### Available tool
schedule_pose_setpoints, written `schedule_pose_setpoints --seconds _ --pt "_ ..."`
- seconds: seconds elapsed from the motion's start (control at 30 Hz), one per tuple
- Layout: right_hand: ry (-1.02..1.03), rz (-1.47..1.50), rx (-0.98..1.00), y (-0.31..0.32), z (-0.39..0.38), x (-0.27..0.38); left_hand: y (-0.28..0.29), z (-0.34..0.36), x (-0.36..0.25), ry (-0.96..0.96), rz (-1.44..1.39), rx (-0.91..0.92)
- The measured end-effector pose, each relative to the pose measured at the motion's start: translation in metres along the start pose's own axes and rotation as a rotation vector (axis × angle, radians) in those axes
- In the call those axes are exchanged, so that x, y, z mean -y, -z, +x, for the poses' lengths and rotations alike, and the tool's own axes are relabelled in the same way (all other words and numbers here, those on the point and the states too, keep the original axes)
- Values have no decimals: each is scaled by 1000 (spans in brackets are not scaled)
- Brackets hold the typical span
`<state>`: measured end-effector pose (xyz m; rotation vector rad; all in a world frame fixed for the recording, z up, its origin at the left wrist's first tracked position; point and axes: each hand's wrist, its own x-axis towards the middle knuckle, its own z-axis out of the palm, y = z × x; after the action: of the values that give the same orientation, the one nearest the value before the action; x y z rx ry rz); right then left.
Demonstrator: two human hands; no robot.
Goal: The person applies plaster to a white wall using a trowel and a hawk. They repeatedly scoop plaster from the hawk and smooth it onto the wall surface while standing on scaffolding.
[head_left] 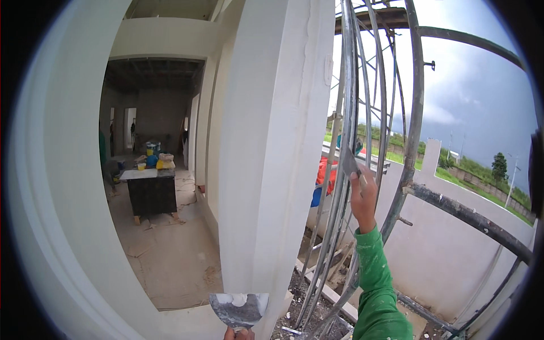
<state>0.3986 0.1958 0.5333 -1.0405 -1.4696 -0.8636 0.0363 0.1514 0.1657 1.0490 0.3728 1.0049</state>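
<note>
At the lower edge, my left hand (239, 334) is closed around the handle of a wide putty knife (235, 311), its blade up and smeared with grey and white paste. A white lump sits near the top of that blade. My right hand (364, 198), in a green sleeve spotted with white, is raised and grips a narrower putty knife (349, 162) whose blade points upward. This second blade is apart from the white column (277, 141), in front of the scaffold poles. A raised line of plaster runs along the column's right part.
Metal scaffold tubes (415, 102) stand close on the right, with a crossbar (470, 215) at arm height. Through the opening on the left, a dark table (152, 192) holds containers. Rubble (297, 289) lies below; a white boundary wall (436, 266) stands beyond the scaffold.
</note>
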Motion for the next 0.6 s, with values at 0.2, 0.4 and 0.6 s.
schedule_pose_setpoints --seconds 0.2,0.4,0.6 --pt "-1215 994 263 -11 -185 64 2 7 -64 197 490 -150" --pt "-1892 1479 501 -14 -237 156 -2 47 -73 -716 1224 -33" --pt "-1909 1428 870 7 -201 172 18 42 -50 -975 1420 -4"
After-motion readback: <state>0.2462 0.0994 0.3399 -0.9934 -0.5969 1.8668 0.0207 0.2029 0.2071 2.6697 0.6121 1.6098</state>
